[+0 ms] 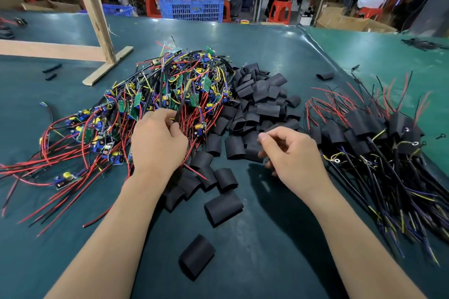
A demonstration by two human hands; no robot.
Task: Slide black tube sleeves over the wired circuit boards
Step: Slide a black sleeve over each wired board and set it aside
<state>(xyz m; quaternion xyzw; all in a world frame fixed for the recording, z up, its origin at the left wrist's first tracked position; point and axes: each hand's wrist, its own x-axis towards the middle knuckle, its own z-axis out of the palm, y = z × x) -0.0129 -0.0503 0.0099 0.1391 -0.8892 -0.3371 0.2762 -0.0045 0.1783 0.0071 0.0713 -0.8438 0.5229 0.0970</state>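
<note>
A tangled heap of wired circuit boards [167,90], green with red, black and yellow leads, lies left of centre on the green table. My left hand [158,143] reaches into its near edge and pinches a bundle of thin wires between thumb and fingers. A pile of flat black tube sleeves [262,104] spreads to the right of the heap. My right hand [291,153] hovers at the pile's near right edge, fingers curled over a sleeve [252,150]; whether it grips the sleeve is hidden. Sleeved boards [379,133] are stacked at the right.
Loose sleeves [223,209] lie between my forearms, one [196,256] nearer to me. A wooden frame post [97,17] stands at the back left. A blue crate [192,5], red stools and seated people are beyond the table's [279,238] far edge.
</note>
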